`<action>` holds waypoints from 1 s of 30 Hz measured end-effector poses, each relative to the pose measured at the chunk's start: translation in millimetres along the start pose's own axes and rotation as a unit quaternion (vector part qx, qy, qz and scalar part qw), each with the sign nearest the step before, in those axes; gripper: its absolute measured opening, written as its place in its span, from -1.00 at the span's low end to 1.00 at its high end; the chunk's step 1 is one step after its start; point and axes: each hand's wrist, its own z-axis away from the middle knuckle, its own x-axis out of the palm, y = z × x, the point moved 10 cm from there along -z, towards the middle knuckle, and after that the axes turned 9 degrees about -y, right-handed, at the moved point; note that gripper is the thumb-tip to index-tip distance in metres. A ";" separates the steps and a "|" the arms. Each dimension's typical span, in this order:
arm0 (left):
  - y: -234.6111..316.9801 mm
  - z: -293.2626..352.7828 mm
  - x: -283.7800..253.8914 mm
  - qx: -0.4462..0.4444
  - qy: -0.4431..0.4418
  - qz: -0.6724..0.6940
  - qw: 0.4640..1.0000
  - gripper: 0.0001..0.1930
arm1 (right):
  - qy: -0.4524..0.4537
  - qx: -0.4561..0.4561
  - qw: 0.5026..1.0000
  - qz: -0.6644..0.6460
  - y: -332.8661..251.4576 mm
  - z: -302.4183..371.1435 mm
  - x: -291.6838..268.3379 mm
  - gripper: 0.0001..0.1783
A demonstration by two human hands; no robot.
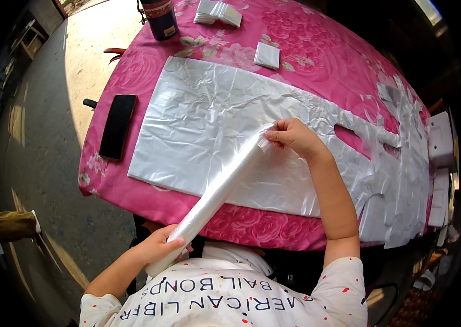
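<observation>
A long, narrow strip of folded white plastic bag (219, 188) stretches slantwise between my two hands. My left hand (166, 245) is wrapped round its lower end, close to my shirt. At the upper end my right hand (291, 137) pinches the strip between thumb and fingers. Beneath it, a flat stack of white plastic bags (187, 125) lies spread over the table. Cut-out handle openings show toward the stack's right side, where the plastic is crumpled and layered.
The table has a pink floral cloth (263, 226). A black phone (118, 127) lies at its left edge. A dark canister (160, 20) stands at the far left. Folded white packets (267, 55) lie at the far side. White plastic boxes (441, 141) stand by the right edge.
</observation>
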 end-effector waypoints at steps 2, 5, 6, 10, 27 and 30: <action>-0.4 5.5 -0.7 -0.011 -0.017 0.021 1.000 -0.47 | 0.073 0.003 0.997 0.025 -0.6 6.5 -36.4 -0.84; -6.6 18.9 -14.0 -0.020 -0.052 0.046 0.997 -0.38 | 0.188 -0.019 0.982 0.028 8.7 24.5 -112.9 -0.86; -8.5 22.8 -18.5 -0.032 -0.051 0.020 0.998 -0.42 | 0.228 -0.020 0.973 0.033 16.3 34.4 -141.8 -0.87; -22.6 34.3 -38.8 -0.040 -0.047 -0.147 0.987 -0.50 | 0.302 -0.048 0.952 -0.024 34.9 69.6 -207.0 -0.87; 222.7 -52.2 60.7 0.451 0.167 -0.677 0.557 -0.49 | 0.063 -0.069 0.990 0.102 -33.1 -40.0 -60.0 -0.83; 189.6 -55.1 77.7 0.481 0.114 -0.701 0.514 -0.44 | 0.052 -0.060 0.990 0.115 -30.0 -42.8 -62.6 -0.84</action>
